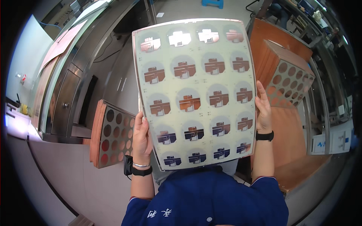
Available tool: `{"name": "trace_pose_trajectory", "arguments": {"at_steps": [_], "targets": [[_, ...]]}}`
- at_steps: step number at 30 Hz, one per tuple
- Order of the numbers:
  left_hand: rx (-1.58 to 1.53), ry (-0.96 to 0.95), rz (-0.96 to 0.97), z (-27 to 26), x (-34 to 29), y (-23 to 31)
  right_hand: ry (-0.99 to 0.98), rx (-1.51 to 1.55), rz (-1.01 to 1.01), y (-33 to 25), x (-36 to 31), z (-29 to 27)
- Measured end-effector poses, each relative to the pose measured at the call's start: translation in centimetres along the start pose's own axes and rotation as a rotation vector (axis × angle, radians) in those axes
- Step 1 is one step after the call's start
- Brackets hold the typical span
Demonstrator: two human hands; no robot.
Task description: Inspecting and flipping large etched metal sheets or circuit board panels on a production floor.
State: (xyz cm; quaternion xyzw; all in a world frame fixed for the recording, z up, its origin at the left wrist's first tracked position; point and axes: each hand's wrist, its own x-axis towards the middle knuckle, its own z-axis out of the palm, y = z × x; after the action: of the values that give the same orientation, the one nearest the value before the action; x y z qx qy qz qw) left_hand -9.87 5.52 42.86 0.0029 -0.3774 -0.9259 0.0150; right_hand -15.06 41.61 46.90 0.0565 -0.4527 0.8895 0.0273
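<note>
In front of me I hold a large pale-green circuit board panel [205, 121], tilted up, with rows of shiny copper patterns set in round grey patches. My left hand [142, 137] is closed on its left edge near the lower part, thumb on the front face. Somewhat higher up, my right hand [264, 111] grips the right edge. The fingers behind the panel are partly hidden. Both wrists carry black bands, and the left one also has a bracelet.
A stack of copper-dotted panels [113, 133] stands on the floor at left, beside a metal workbench with a drawer [66, 104]. To the right, another panel stack [288, 77] rests by a brown wooden board [288, 139]. A blue stool [213, 3] is at the far end.
</note>
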Motion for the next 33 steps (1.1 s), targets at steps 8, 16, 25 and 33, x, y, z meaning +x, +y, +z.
{"name": "trace_pose_trajectory", "arguments": {"at_steps": [8, 16, 25, 33], "targets": [[-0.048, -0.031, 0.028, -0.3, -0.1, 0.1, -0.018, -0.041, -0.026, -0.1, 0.1, 0.1], [0.115, 0.027, 0.005, 0.0, 0.0, 0.2, 0.043, -0.145, 0.126, -0.1, 0.4, -2.2], [-0.329, -0.162, -0.059, -0.5, -0.8, 1.4, 0.103, 0.086, 0.033, 1.2, 0.8, -2.1], [-0.245, -0.032, 0.046, 3.0, -2.1, -3.6, 0.211, 0.233, -0.054, 4.5, -1.3, 2.4]]}}
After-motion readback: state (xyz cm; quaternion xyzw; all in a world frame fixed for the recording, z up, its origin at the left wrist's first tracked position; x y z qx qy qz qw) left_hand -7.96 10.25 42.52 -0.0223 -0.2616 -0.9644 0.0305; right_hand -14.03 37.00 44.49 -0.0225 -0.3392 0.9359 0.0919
